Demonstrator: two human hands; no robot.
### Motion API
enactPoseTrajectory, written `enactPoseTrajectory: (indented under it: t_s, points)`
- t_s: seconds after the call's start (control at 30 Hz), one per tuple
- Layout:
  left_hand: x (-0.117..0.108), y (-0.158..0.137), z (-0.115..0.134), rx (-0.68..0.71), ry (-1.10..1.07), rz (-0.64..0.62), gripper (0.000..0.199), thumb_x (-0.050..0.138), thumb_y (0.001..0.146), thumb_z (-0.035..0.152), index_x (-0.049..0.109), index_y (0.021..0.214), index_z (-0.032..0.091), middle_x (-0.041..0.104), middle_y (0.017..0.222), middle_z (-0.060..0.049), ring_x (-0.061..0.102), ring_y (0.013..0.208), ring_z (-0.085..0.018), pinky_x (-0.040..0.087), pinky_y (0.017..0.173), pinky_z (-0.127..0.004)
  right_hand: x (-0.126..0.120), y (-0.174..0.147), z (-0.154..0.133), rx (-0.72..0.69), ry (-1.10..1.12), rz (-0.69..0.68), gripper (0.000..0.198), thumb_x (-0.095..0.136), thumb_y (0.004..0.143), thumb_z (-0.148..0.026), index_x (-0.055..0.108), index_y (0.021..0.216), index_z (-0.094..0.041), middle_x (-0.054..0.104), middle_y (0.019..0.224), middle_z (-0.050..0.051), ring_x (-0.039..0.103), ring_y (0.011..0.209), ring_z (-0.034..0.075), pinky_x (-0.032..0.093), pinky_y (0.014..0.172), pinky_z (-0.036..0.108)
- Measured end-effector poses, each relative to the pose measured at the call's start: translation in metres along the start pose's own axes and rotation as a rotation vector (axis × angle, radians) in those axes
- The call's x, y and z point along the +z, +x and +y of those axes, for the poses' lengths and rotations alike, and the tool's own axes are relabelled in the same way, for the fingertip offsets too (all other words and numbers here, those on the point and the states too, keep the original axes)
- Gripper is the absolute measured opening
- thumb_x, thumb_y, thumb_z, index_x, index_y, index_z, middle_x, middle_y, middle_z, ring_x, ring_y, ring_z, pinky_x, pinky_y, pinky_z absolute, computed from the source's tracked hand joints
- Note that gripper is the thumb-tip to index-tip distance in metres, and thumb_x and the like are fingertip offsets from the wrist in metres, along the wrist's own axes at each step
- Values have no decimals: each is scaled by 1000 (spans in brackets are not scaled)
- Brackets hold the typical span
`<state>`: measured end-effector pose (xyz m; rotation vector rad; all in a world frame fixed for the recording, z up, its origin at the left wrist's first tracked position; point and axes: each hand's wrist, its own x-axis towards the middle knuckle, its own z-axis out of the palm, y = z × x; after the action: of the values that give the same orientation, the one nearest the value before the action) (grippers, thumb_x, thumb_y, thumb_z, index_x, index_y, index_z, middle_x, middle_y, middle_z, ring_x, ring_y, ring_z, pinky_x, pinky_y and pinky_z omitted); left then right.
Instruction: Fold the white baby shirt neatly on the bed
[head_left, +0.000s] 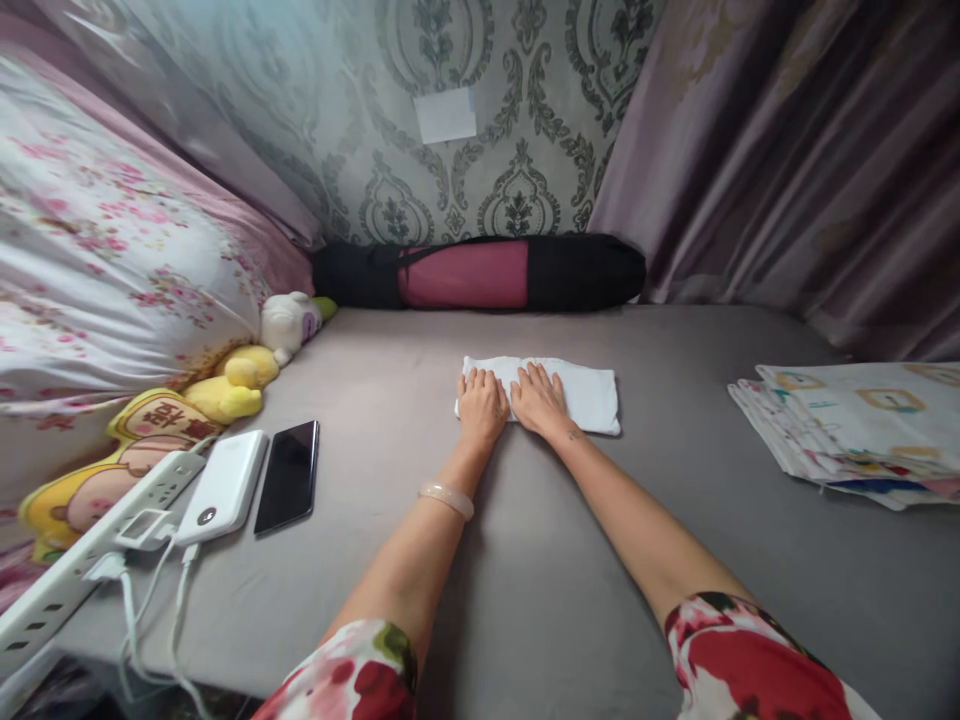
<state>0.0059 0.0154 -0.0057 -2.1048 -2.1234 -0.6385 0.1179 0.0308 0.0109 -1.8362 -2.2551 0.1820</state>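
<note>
Both flat hands (pixel 510 402) press towel (pixel 581 393), lengthwise left-right.

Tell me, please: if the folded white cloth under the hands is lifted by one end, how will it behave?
The folded white cloth looks soft and thin, so it would probably droop and unfold. It seems light. Both the left hand and right hand press it flat on the grey sheet, so sliding seems unlikely.

Towel: our left hand (pixel 481 405) and right hand (pixel 537 399) cover the left half of the folded white towel (pixel 589 393).
Power strip (pixel 82 555): the picture's left edge cuts it off.
Folded sheets (pixel 862 430): cut by the right edge.
Paper on wall (pixel 445 115): too blurred for us to read.
</note>
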Motion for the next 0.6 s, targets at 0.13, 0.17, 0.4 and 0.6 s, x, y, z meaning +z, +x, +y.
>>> enactPoseTrajectory:
  t_s: [0.13,0.17,0.4,0.6]
  points:
    - [5,0,-2,-19,5,-11,39,26,99,30,62,107,16,62,125,-13,46,130,-26,29,112,-42,7,0,1,-4,-15,36,53,25,99,-33,42,144,-10,35,155,13,27,143,26,14,117,47]
    - [5,0,-2,-20,-1,-6,39,26,100,30,62,106,16,63,124,-13,46,130,-26,29,111,-42,7,0,2,-6,-19,38,53,25,99,-33,43,143,-10,35,155,13,27,143,26,14,117,47]
    - [1,1,-5,-58,-101,83,33,29,100,26,61,97,17,67,108,-12,56,117,-23,37,103,-36,-1,2,-2,25,-24,-49,53,25,99,-32,41,144,-9,32,156,14,25,144,27,15,116,49]
    - [-3,2,-5,-184,-180,197,32,30,99,23,62,98,18,69,110,-11,59,110,-22,31,108,-39,-6,7,-15,-34,-36,-56,54,24,100,-32,39,145,-8,30,157,15,21,146,28,12,117,50]
